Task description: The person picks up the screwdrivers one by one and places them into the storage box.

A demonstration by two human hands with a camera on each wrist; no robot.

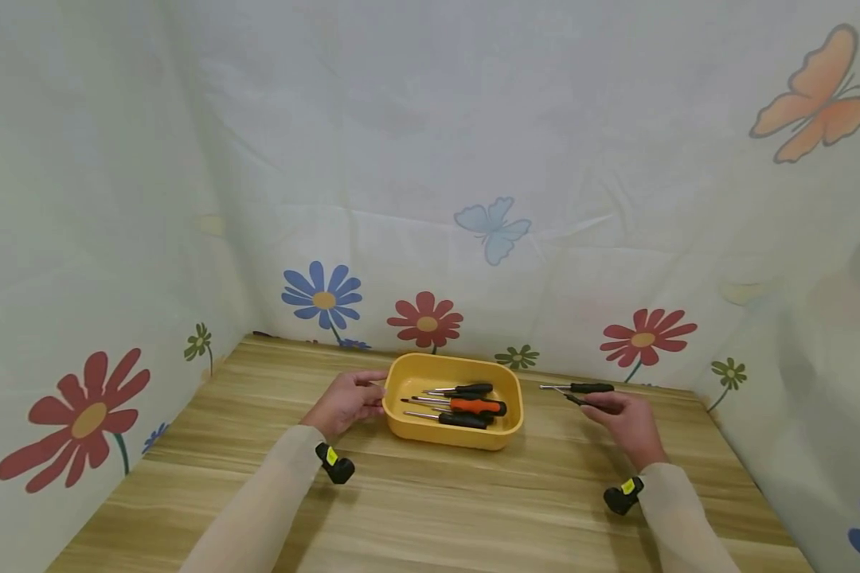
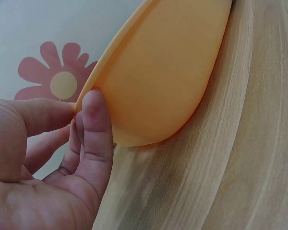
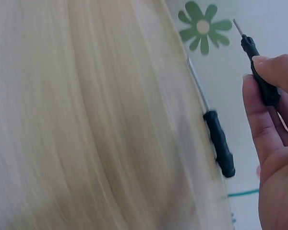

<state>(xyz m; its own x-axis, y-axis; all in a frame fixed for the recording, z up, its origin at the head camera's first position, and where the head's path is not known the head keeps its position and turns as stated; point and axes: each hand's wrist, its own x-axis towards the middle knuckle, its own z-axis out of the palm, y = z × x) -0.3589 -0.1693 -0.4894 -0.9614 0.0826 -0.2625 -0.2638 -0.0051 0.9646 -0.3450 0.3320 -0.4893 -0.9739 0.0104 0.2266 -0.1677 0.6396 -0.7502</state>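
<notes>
A yellow plastic box (image 1: 455,434) stands on the table, and my left hand (image 1: 345,404) pinches the rim at its left end. The left wrist view shows the digits of that hand (image 2: 62,158) on both sides of the edge of the box (image 2: 168,67). Inside the box lie several black-handled screwdrivers (image 1: 466,419) and an orange-and-black one (image 1: 476,407). My right hand (image 1: 627,422) holds a small black screwdriver (image 3: 259,72) between thumb and fingers, raised off the table. Just behind it, another black-handled screwdriver (image 1: 591,387) lies on the table.
The wooden-patterned table (image 1: 487,509) meets a pale cloth backdrop (image 1: 401,159) printed with flowers and butterflies at its back and sides. A black wrist camera (image 1: 335,464) sits on the left wrist, and another camera (image 1: 623,496) on the right.
</notes>
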